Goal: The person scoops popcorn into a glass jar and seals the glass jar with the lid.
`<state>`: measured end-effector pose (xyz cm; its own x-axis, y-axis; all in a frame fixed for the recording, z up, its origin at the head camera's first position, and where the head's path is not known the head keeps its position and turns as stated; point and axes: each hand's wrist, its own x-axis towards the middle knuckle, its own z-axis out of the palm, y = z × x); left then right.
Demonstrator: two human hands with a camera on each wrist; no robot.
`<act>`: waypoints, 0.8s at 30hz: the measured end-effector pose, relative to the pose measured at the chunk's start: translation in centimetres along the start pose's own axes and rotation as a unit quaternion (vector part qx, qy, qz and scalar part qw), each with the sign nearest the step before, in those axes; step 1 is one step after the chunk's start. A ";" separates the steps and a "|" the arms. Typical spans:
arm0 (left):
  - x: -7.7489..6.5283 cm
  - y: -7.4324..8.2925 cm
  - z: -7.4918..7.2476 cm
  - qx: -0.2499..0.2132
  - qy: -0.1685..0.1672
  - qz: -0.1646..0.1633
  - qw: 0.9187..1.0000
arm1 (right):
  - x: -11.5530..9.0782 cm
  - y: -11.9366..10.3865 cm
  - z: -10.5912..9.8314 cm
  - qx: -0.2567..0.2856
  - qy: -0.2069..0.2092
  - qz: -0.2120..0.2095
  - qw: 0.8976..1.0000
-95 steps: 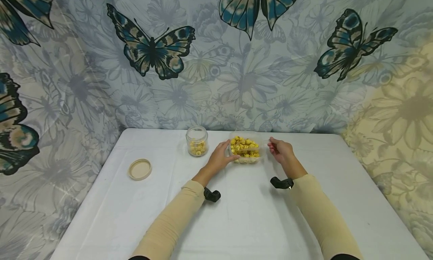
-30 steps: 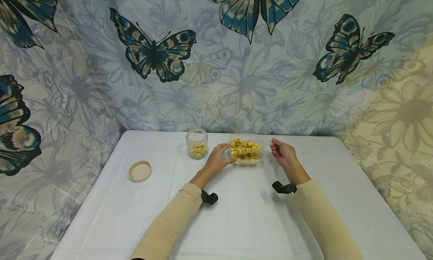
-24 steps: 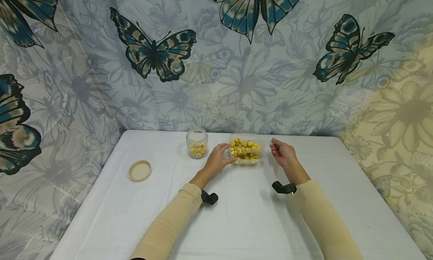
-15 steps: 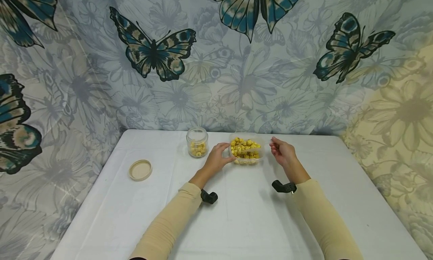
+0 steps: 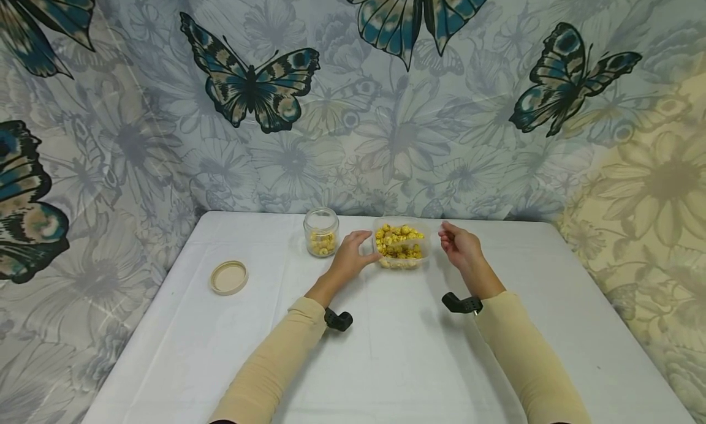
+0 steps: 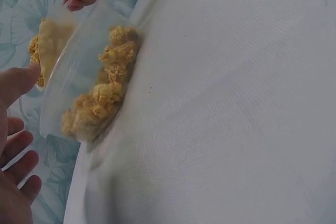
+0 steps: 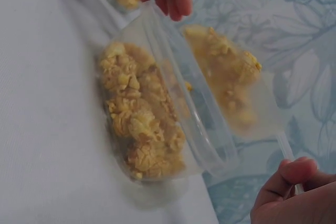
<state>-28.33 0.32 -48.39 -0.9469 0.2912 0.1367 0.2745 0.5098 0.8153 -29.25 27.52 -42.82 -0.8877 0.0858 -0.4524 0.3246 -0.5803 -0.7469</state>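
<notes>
My right hand pinches the thin handle of a translucent scoop. Raised over a clear plastic container, the scoop carries yellow popcorn. More popcorn lies inside the container, showing through its wall. To the container's left is my left hand, thumb and fingers spread around its side. In the left wrist view a gap shows between the loose fingers and the container wall, and the thumb overlaps the scoop's outline. A glass jar, lidless and partly filled with popcorn, stands left of my left hand.
A round beige-rimmed lid lies on the white-covered table at the left. Behind the jar and container the table ends at a butterfly-patterned cloth backdrop.
My left hand has drawn slightly left, its fingers coming off the container's side. The right hand stays at the container's right with the scoop, which has shifted and tilted a little.
</notes>
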 end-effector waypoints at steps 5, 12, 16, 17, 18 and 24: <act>0.0 0.0 -0.4 0.011 0.006 0.008 1.000 | 0.0 0.0 0.4 -0.001 0.001 -0.003 1.000; 0.0 0.1 -0.8 0.010 0.015 0.003 1.000 | -0.1 -0.1 1.0 0.010 0.003 -0.002 1.000; 0.0 0.3 -1.1 0.007 0.018 -0.005 1.000 | -0.1 -0.1 1.5 0.014 0.006 -0.002 1.000; 0.0 0.3 -1.2 0.009 0.020 -0.005 1.000 | -0.1 -0.1 1.6 0.014 0.006 -0.002 1.000; 0.0 0.3 -1.3 0.011 0.023 -0.004 1.000 | -0.1 -0.1 1.7 0.013 0.008 -0.003 1.000; 0.0 0.5 -1.7 0.016 0.028 0.004 0.999 | 0.0 -0.1 2.1 0.015 0.005 -0.003 1.000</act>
<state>-28.51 -0.78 -47.04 -0.9522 0.2505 0.1750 0.2867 0.5342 0.7952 -29.99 25.92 -41.71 -0.8859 0.0979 -0.4534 0.3090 -0.6044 -0.7343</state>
